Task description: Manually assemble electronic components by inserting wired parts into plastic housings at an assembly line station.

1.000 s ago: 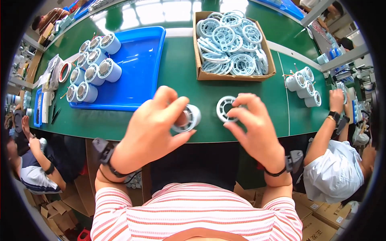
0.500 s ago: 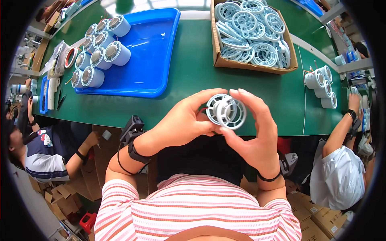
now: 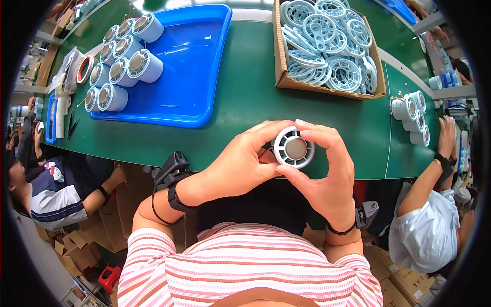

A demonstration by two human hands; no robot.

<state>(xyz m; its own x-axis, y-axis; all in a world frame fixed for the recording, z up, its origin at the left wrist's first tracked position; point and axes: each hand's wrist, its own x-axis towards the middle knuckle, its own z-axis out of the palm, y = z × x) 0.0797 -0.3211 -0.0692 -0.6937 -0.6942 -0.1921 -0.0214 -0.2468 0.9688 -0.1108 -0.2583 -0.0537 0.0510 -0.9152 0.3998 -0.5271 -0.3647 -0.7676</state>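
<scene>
Above the table's near edge, both hands hold a small pale cylindrical motor unit (image 3: 296,148) with a round silver centre, its face turned up. A pale slotted ring (image 3: 279,149) lies around that centre, against the unit's face. My left hand (image 3: 236,156) closes on the unit from the left, with a red wire showing by its fingers. My right hand (image 3: 331,171) curves around the other side, thumb at the lower rim and fingertips at the upper rim. The unit's body is mostly hidden under the ring and fingers.
A blue tray (image 3: 192,110) at the left carries several similar motor units (image 3: 144,65). Beyond my right hand stands a cardboard box (image 3: 327,92) full of pale slotted rings (image 3: 343,74). More units (image 3: 410,115) stand at the right. Co-workers sit on both sides.
The ring, tilted and apart from the silver centre before, now lies flush and centred around it. Both hands have drawn slightly closer about the unit, and the view has shifted a little.
</scene>
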